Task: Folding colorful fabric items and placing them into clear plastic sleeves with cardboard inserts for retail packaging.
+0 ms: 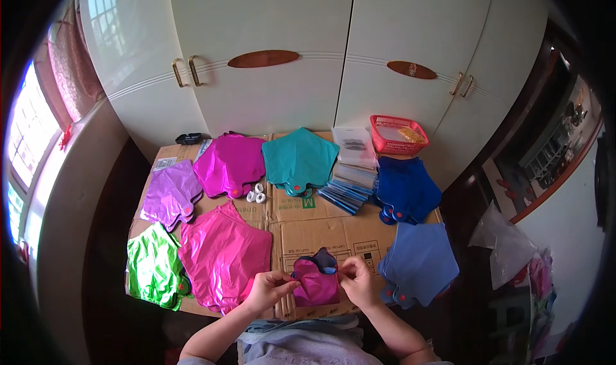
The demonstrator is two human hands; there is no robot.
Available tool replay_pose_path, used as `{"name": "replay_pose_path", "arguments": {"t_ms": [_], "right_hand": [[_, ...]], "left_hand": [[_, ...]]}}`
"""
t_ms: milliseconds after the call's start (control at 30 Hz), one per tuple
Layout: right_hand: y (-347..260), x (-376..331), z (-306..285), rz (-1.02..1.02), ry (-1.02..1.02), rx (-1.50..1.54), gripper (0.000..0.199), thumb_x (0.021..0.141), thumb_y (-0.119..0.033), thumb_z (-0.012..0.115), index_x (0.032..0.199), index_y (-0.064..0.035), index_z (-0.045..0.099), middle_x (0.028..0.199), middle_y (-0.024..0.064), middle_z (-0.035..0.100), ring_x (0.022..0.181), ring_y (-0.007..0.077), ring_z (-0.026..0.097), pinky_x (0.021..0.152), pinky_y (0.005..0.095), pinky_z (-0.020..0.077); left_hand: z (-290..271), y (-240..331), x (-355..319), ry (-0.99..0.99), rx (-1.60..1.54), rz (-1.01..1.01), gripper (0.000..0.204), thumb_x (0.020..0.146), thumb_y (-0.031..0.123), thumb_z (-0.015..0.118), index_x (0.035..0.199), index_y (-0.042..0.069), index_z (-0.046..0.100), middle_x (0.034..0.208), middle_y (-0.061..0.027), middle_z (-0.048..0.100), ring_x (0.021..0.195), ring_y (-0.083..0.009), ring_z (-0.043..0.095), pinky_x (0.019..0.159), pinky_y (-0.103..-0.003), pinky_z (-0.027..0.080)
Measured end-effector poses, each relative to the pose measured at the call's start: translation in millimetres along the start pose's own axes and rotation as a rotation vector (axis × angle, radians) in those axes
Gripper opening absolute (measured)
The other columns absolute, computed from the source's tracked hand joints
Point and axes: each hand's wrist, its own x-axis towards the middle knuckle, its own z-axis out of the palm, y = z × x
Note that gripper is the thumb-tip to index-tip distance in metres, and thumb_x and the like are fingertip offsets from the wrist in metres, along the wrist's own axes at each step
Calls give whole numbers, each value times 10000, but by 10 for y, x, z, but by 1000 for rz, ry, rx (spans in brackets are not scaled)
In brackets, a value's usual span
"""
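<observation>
held magenta piece (pixel 319 290): shiny, creased, foil-like. pink piece (pixel 224 256) and green piece (pixel 152 265): high gloss, crinkled, metallic look. teal piece (pixel 299 160): softer sheen. grey-blue piece (pixel 420 259): near matt, smooth. cardboard (pixel 321 227): matt, paper. red basket (pixel 398 149): plastic. translucent bag (pixel 507 246): thin crinkly plastic. cabinet doors (pixel 256 18): smooth, glossy. handles (pixel 194 70): polished brass-coloured metal. oval inlays (pixel 264 58): wood-look. shirt (pixel 301 347): matt cloth. curtain (pixel 74 63): cloth.

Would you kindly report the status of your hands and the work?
Left hand, right hand: both pinching magenta piece. Dark material at its far edge. Shiny pink piece close by left hand.
</observation>
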Motion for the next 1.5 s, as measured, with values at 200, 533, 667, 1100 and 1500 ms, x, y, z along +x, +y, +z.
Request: {"name": "replay_pose_path", "arguments": {"t_ms": [200,533,667,1100,1500], "right_hand": [[-189,6,-13,-11,-98,2,158,881,-94,656,1013,-10,675,856,39,700,736,79,628,656,223,491],[-258,46,56,21,-106,-90,181,876,-174,696,953,-11,680,783,15,680,698,66,611,623,221,484],[-404,110,73,127,-111,127,130,886,-116,674,975,-21,666,757,3,668,676,54,597,605,209,476],[-201,752,-128,283,-422,-345,174,888,-138,634,888,28,686,676,62,678,576,79,626,550,236,501],[128,998,-87,290,-412,-291,126,874,-69,630,941,30,672,698,59,676,593,88,630,563,240,495]], "left_hand": [[-26,-47,1,18,-46,4,119,862,99,714,858,-19,694,742,-1,669,697,-26,572,619,-195,477],[-19,-133,39,18,-194,-31,163,860,78,711,980,-19,660,798,-3,675,737,-32,586,656,-202,489],[-39,-63,40,-12,-182,-54,208,862,73,708,1038,-16,641,817,-2,674,753,-34,591,673,-205,494],[-139,165,581,-76,293,-177,250,822,155,709,952,-59,687,765,-73,686,699,-102,630,653,-268,513],[-163,62,797,-81,610,-45,313,766,268,734,892,-16,690,799,-176,688,724,-291,686,683,-360,535]]}}
